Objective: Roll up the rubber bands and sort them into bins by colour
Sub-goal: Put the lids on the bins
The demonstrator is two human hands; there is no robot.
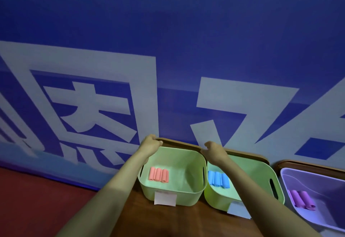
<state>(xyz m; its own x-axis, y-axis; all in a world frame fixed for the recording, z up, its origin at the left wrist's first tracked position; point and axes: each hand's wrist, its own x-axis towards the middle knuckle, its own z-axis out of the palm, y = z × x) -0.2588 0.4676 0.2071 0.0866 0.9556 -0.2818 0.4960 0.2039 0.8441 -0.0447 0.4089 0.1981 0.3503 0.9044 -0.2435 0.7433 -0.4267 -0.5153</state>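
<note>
— Where do the rolled bands lie?
— Pink rolls (159,174) lie in the left green bin (188,198), blue rolls (218,179) in the middle green bin (214,201), side by side, long axes near-to-far.
— And the hands?
— The left hand (150,143) curls its fingers over the left bin's far-left corner; the right hand (214,150) grips its far-right corner.

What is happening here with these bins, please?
A person holds the left green bin by its far corners, the left hand on one corner and the right hand on the other. Pink rolls lie inside it. Blue rolls lie in the second green bin, and purple rolls in the purple bin. No loose bands are in view.
</note>
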